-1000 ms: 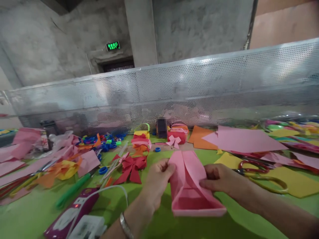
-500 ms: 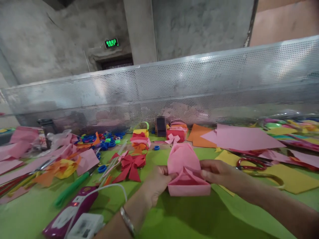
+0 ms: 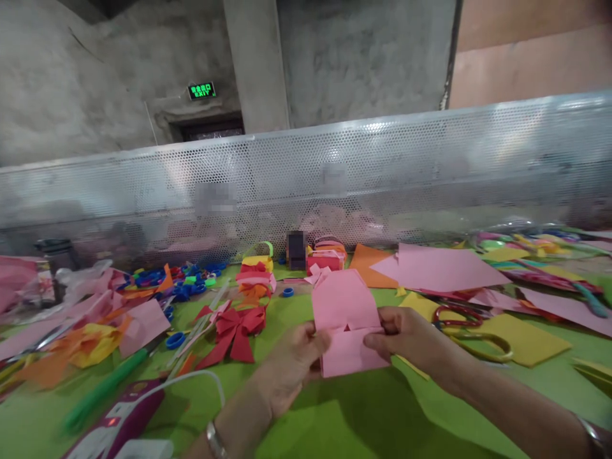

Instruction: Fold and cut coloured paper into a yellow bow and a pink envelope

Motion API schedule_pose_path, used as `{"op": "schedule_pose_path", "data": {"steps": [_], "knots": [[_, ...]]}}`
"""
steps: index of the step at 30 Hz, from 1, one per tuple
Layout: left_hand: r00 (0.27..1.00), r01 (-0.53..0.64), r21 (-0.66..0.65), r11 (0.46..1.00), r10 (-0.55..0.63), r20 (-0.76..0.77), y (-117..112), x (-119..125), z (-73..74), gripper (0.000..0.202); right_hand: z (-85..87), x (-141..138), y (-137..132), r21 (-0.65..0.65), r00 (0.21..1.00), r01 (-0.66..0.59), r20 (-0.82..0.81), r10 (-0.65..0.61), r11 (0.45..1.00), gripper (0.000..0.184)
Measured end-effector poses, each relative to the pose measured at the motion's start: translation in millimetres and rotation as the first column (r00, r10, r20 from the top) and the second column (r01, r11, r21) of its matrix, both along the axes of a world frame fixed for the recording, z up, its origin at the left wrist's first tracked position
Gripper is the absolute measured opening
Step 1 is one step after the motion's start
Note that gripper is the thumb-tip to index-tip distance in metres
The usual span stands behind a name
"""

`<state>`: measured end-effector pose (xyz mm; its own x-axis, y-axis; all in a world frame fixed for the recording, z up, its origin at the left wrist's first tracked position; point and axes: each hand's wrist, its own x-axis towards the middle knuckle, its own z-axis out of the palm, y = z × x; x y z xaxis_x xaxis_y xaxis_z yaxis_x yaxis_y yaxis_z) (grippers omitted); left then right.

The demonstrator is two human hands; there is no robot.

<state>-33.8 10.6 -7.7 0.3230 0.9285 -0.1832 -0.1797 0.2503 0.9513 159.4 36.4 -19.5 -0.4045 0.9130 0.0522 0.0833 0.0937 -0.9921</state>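
Note:
I hold a folded pink paper piece [image 3: 345,319] above the green table [image 3: 335,421], near the middle of the view. My left hand [image 3: 291,363] pinches its left edge with thumb and fingers closed. My right hand [image 3: 406,338] pinches its right edge the same way. The lower flap is folded up flat against the front of the piece.
A red paper bow [image 3: 234,325] lies left of my hands. Red-handled scissors [image 3: 471,328] rest on yellow paper [image 3: 530,338] to the right. Pink sheets [image 3: 444,268], small paper baskets [image 3: 322,255], blue rings [image 3: 174,340], a green pen [image 3: 102,389] and a perforated metal screen [image 3: 382,166] fill the back.
The pink piece was open like a pocket with its bottom spread out; both hands have pressed the lower part up and flat. The camera view has shifted slightly right.

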Motion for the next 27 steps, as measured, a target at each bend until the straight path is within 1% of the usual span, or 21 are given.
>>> {"op": "schedule_pose_path", "data": {"steps": [3, 6, 8, 12, 14, 17, 20, 24, 27], "knots": [[0.997, -0.046, -0.01, 0.999, 0.046, -0.064, 2.4, -1.4, -5.5, 0.05, 2.0, -0.8, -3.2, 0.005, 0.999, -0.036, 0.031, 0.036, 0.999, 0.024], [0.994, -0.072, -0.022, 0.997, 0.07, -0.078, 4.2, -2.5, -8.5, 0.044, 2.9, -0.6, -5.7, 0.004, 0.998, -0.059, 0.038, 0.059, 0.998, 0.025], [0.995, -0.066, -0.025, 0.998, 0.064, -0.073, 3.7, -2.7, -7.2, 0.043, 2.1, 0.7, -4.8, -0.009, 0.998, -0.055, 0.019, 0.056, 0.998, 0.024], [1.0, 0.02, -0.062, 0.998, -0.019, 0.019, -0.6, -1.3, -2.3, 0.051, 0.7, 2.7, -1.9, -0.011, 1.0, -0.004, -0.002, 0.004, 1.0, 0.028], [0.999, 0.038, -0.073, 0.997, -0.037, 0.019, -2.5, 0.1, -2.5, 0.057, 0.9, 1.5, -3.6, -0.034, 0.999, -0.035, -0.016, 0.034, 0.999, 0.025], [0.999, 0.027, -0.042, 0.999, -0.029, -0.034, -3.6, 2.4, -6.3, 0.053, 0.5, -2.9, -9.3, -0.088, 0.997, -0.077, -0.021, 0.075, 0.993, 0.023], [0.999, 0.015, -0.038, 0.999, -0.017, -0.029, -4.1, 4.5, -8.1, 0.045, -1.0, -6.4, -13.5, -0.093, 0.999, -0.044, -0.016, 0.042, 0.995, 0.021], [0.998, -0.01, -0.075, 0.997, 0.006, -0.056, -4.7, 6.0, -3.1, 0.048, -0.5, -4.9, -12.5, -0.118, 0.997, -0.049, -0.064, 0.042, 0.992, 0.027], [1.0, -0.021, -0.057, 0.998, 0.02, -0.022, -4.0, 4.2, -0.6, 0.044, 0.7, -2.1, -9.9, -0.124, 0.995, -0.06, -0.091, 0.049, 0.99, 0.028]]}}
